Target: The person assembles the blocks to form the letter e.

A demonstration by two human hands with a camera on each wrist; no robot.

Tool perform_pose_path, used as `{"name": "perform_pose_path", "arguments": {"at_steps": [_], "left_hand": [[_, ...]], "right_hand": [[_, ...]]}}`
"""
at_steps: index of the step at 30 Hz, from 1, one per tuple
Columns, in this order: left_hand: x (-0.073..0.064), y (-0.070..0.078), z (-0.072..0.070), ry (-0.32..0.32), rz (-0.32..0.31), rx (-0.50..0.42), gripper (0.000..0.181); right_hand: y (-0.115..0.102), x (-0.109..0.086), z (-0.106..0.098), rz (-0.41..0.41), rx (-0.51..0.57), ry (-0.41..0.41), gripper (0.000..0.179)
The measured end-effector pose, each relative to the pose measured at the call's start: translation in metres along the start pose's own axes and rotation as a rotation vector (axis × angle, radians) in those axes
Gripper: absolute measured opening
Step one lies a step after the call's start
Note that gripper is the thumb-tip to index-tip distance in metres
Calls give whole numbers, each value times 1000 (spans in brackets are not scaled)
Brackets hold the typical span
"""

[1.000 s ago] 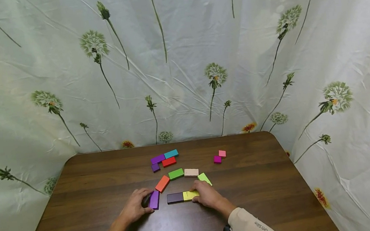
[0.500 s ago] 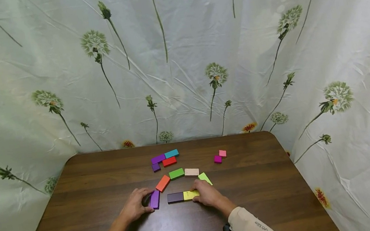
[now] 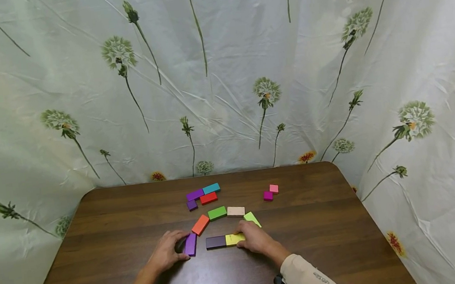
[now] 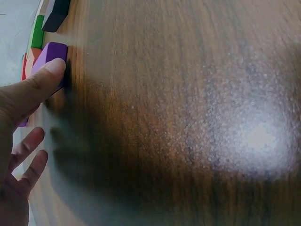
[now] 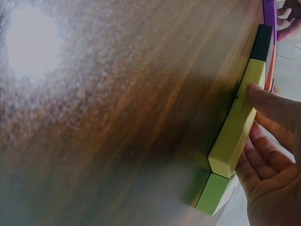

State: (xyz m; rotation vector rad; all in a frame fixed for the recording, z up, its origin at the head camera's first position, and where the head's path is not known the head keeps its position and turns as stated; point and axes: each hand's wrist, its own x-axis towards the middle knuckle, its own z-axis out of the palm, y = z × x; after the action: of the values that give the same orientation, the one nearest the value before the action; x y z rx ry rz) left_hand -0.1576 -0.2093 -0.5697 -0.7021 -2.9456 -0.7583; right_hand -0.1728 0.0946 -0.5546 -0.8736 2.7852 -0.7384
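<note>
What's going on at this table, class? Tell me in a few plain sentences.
A person is handling coloured blocks on a wood-grain table. The left hand grips a purple block beside an orange block, at one end of a curved row. The right hand holds a yellow block end to end with a dark block. Farther back lie other blocks, among them a red block and a small pink block.

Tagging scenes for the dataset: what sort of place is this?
Probably an indoor tabletop recording corner, though the room itself is hidden: a wooden table, a flower-print curtain hanging behind and around it, and coloured blocks laid out on top.
</note>
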Motion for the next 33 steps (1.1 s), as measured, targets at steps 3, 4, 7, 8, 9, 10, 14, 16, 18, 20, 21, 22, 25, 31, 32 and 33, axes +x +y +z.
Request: {"name": "perform_pose_path", "arguments": {"at_steps": [3,4,7,8,9,10,14,16,18,20,21,22,25,31,32,33], "left_hand": [[0,0,0,-1,-8,-9,62],[0,1,0,-2,-9,-9,62],[0,1,0,0,-13,-16,61],[0,1,0,2,-5,-12,61],[0,1,0,6,2,-7,61],[0,1,0,11,8,-6,61],[0,1,0,29,32,5,61],[0,0,-1,29,31,3,61],[0,0,-1,28,33,6,61],[-1,-1,-1,28,36,8,61],[-1,-1,-1,28,38,12,61],[-1,-1,-1,29,39,15,61],[0,-1,-1,28,33,15,61],[2,2,-2,2,-11,-1,60],[2,2,-3,-2,-15,3,61],[2,2,-3,-9,-21,-4,61]], "right_hand": [[0,0,-1,25,6,-22,26],[1,1,-1,25,6,-24,26],[1,0,-1,26,12,-30,25],[2,0,-1,19,11,-27,26],[2,0,-1,10,10,-25,27],[2,0,-1,1,10,-21,27],[5,-1,-3,-36,11,-1,30],[6,-1,-7,-26,22,13,31],[11,-1,-13,-19,41,55,32],[19,-1,-20,16,69,114,32],[24,0,-24,39,83,149,33],[30,0,-28,61,95,191,32],[50,0,-39,149,118,302,32],[87,3,-56,339,60,336,36],[91,4,-57,361,47,325,37],[95,5,-58,377,32,313,37]]}}
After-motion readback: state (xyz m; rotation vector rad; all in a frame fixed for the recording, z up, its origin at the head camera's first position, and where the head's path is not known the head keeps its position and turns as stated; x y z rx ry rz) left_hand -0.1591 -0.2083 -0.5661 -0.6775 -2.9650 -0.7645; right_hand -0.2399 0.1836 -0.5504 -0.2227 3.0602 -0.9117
